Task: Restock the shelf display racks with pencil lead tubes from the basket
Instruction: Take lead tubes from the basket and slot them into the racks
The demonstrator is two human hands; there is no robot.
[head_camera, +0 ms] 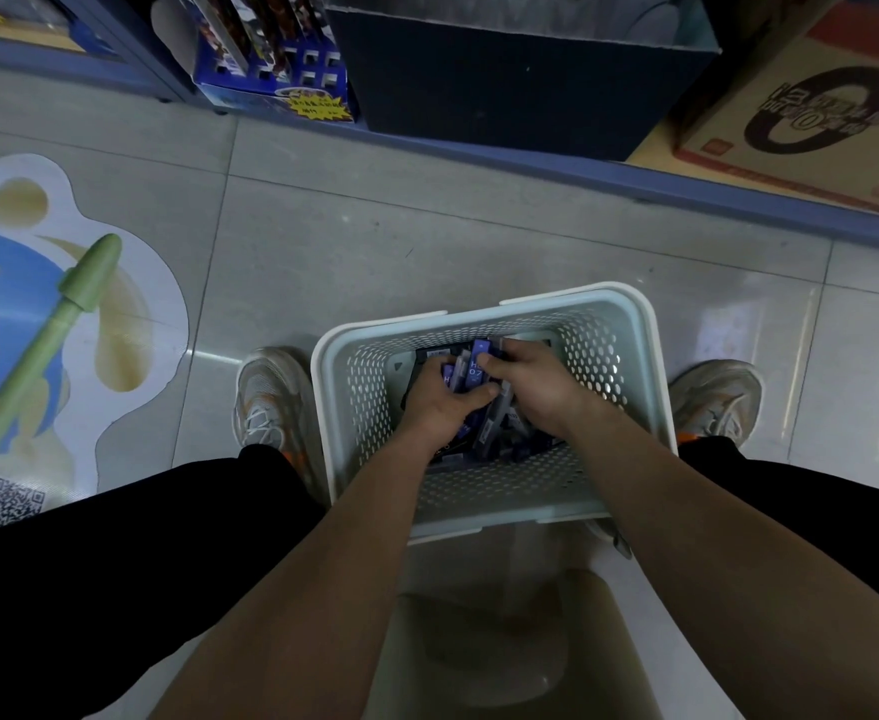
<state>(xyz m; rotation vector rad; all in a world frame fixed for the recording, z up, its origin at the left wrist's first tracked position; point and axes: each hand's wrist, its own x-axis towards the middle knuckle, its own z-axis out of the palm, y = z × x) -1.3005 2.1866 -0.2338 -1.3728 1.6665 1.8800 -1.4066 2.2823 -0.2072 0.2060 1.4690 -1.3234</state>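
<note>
Glossy pale grey tiled floor (375, 241), white perforated plastic basket (650, 324) standing on it just below centre, worn grey-and-orange left sneaker (265, 402) just beside the basket at 9 o'clock, matching right sneaker (718, 402) at 3 o'clock, blue-and-cream printed floor sticker (130, 283) far out at 9 o'clock.

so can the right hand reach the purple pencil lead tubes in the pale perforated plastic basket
Probably yes: the right hand is inside the pale perforated basket, fingers curled on the purple lead tubes; nothing covers them.

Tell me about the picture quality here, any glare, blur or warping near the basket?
In the head view, wide-angle warp bows the shelf base, light glares off the floor tiles right of the basket, and the pencil lead tubes look dim and slightly soft.
</note>
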